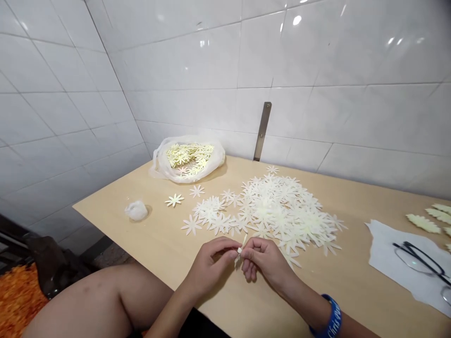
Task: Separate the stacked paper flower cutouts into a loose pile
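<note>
Over the near part of the table, my left hand and my right hand meet fingertip to fingertip. Both are closed in a pinch on a small pale flower cutout. One narrow strip of it sticks up between the fingers, and another part hangs below. Fingers hide most of its shape. Just beyond my hands spreads a big heap of white, many-petalled flower cutouts. A few lie apart from the heap, among them a pale yellow one to the left.
An open clear plastic bag of yellowish flower cutouts stands at the back left. Nearer lies a crumpled white lump. Rightward, glasses rest on white paper, near pale leaf-like pieces. A metal bracket is against the tiled wall.
</note>
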`<state>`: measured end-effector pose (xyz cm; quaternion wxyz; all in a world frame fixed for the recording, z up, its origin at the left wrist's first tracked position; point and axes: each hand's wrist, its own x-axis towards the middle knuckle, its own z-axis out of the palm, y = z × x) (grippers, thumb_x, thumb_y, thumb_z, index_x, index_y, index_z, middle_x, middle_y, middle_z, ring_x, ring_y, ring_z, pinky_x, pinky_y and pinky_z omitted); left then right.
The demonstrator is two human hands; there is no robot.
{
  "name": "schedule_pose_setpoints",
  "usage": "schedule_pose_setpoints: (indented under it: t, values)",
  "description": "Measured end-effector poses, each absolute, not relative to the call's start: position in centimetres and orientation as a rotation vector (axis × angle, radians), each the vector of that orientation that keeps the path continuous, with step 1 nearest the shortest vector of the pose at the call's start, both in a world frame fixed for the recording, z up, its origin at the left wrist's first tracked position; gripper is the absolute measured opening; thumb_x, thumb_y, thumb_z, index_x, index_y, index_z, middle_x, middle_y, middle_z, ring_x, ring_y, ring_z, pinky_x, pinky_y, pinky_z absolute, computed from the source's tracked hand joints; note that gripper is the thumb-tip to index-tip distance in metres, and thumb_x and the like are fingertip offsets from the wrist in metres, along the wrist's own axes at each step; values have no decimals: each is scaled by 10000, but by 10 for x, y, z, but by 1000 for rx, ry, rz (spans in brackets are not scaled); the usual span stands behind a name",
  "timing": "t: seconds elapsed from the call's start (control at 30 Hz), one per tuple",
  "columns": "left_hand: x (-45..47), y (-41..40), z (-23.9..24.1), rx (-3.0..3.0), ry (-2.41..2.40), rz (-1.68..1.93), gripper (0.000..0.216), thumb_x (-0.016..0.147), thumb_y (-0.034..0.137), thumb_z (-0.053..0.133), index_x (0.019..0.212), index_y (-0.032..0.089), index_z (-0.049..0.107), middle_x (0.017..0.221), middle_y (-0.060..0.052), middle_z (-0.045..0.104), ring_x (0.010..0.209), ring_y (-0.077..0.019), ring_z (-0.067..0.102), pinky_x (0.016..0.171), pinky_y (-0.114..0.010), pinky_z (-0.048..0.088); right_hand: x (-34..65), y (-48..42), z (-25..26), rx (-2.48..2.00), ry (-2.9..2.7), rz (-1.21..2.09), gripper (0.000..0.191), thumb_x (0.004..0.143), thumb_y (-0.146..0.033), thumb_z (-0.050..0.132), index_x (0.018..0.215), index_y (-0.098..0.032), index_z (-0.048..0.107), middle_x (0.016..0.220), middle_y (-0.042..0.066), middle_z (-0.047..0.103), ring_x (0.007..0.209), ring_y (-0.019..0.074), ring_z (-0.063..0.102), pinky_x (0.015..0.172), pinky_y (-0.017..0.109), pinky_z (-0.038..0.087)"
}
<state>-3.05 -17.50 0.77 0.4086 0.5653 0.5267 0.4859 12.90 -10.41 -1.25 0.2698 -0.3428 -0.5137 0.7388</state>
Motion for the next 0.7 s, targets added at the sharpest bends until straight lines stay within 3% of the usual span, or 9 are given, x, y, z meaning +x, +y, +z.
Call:
schedule_pose_setpoints:
  t: [0.17, 0.4, 0.7]
  values:
    - [-29, -174, 6, 1364, 1289, 1219, 180, 814, 265, 654, 931, 156, 736, 879, -91, 695, 830, -187, 634, 763, -278, 493, 127, -102, -14, -962, -1410, 1977, 315, 719, -384, 737, 585, -152, 572, 431, -8, 605, 307, 89, 504, 315, 179, 365]
    - [-35, -169, 8, 1168, 1417, 1289, 127, 777, 264, 673, 829, 156, 714, 822, -53, 700, 781, -157, 622, 709, -238, 476, 131, -102, -10, -753, -1506, 1935, 214, 823, -371, 676, 809, -162, 635, 697, 26, 688, 555, 110, 624, 501, 217, 482]
    - [-40, -166, 9, 1034, 1491, 1273, 197, 739, 336, 705, 802, 150, 717, 759, -33, 688, 727, -141, 591, 700, -241, 464, 129, -103, -8, -823, -1537, 1899, 260, 830, -394, 669, 743, -156, 613, 644, 21, 667, 498, 103, 596, 480, 223, 475]
